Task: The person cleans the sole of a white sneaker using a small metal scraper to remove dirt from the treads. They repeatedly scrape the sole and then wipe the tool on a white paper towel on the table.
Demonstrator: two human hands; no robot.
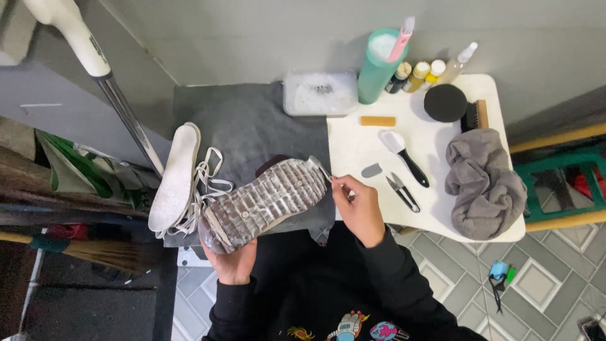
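My left hand (235, 262) is curled shut around the heel of a dirty grey-brown shoe with a ridged rubber sole (265, 203), holding it sole-up over the dark grey mat (246, 123). My right hand (358, 209) is closed in a pinch on a thin metal pick (325, 172), its tip touching the toe end of the sole. A white insole (175, 177) and white laces (208, 183) lie just beside the shoe.
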